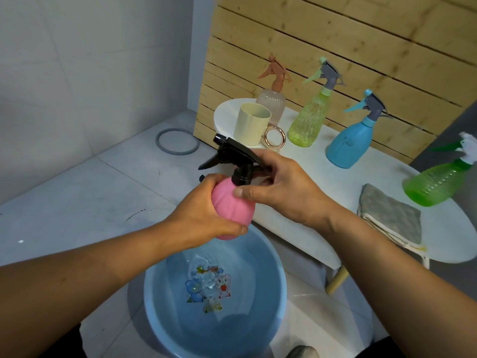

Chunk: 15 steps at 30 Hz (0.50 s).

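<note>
Both my hands are on the pink spray bottle (228, 209), held tilted above the blue basin (214, 303) on the floor. My left hand (204, 215) wraps around its round body from below; my right hand (286, 187) curls around the black trigger head (232, 156) and collar. Four more spray bottles stand on the white surface (309, 161) beyond.

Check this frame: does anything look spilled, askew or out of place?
Only small things: a grey ring lies loose on the floor beside the wooden panel, and the folded cloth overhangs the table edge. No spill shows.
</note>
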Each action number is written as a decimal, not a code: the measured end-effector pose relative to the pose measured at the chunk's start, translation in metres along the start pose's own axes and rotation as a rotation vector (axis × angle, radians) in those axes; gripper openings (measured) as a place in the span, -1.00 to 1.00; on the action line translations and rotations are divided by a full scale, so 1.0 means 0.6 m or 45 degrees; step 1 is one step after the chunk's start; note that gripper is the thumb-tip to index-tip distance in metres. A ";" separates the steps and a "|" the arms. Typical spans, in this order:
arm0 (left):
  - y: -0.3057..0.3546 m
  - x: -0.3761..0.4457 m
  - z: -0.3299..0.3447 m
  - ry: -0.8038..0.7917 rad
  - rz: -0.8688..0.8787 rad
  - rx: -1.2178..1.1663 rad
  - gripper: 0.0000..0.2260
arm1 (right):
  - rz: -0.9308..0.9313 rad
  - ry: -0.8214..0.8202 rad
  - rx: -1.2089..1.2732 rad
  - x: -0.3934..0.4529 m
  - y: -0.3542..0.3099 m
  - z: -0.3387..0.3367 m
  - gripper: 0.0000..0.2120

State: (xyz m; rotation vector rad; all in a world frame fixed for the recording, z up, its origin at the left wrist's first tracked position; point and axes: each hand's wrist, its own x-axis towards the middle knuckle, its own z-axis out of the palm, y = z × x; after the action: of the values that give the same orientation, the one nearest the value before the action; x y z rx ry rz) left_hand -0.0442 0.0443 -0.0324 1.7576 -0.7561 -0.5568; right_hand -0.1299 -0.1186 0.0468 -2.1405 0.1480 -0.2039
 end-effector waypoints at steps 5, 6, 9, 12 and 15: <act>0.008 -0.002 -0.002 0.043 0.038 -0.032 -0.15 | 0.010 0.136 0.146 -0.002 -0.005 0.011 -0.76; 0.010 -0.004 -0.001 0.050 0.046 -0.043 -0.16 | 0.021 0.210 0.152 -0.003 -0.007 0.018 -0.72; 0.014 -0.006 0.001 0.042 0.062 -0.089 -0.19 | 0.036 0.302 0.064 -0.004 -0.010 0.037 -0.48; 0.013 -0.008 0.001 0.044 0.063 -0.115 -0.21 | 0.013 0.131 0.121 -0.005 -0.010 0.034 -0.46; 0.013 -0.008 -0.004 0.074 0.061 -0.107 -0.18 | 0.006 0.009 0.168 -0.009 -0.005 0.021 -0.56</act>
State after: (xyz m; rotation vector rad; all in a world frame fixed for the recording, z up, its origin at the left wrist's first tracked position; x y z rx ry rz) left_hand -0.0476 0.0475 -0.0243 1.6668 -0.7226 -0.4965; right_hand -0.1323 -0.1055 0.0422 -2.0081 0.1400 -0.2130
